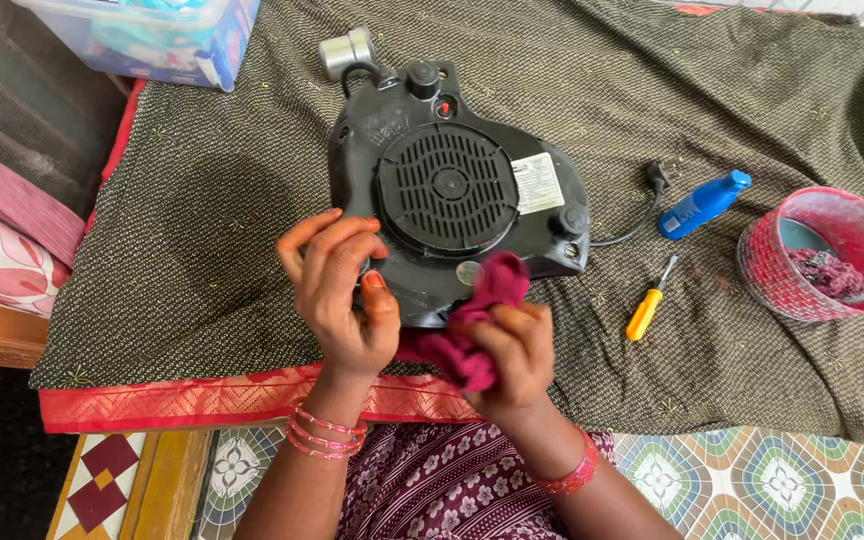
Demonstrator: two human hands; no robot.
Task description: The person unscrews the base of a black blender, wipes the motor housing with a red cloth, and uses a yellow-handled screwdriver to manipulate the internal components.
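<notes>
Head view shows a black appliance base [457, 205] lying upside down, its round vent grille facing up, near the front edge of a dark dotted cloth [202, 230] with a red border. The step in hand looks like wiping the underside: a crumpled maroon rag [472, 320] presses against the base's near rim. The next move, I judge, calls for steady hold on one side and firm rubbing pressure on the other, working around the rim and feet without snagging the cord.

The left hand [342, 290] braces the base at its near-left edge, fingers [327, 240] curled loosely over the rim, thumb tucked underneath. The right hand [512, 350] is closed around the rag, fingers bunched tight, pushing it onto the plastic.

Outward: a black power cord [632, 225] trails from the base's right side to a plug. Beside it lies a blue spray bottle [702, 203], and nearer the front a yellow-handled screwdriver [649, 305]. A pink woven basket [817, 255] sits at the cloth's right edge. A clear plastic box [152, 35] stands at the far-left corner.
</notes>
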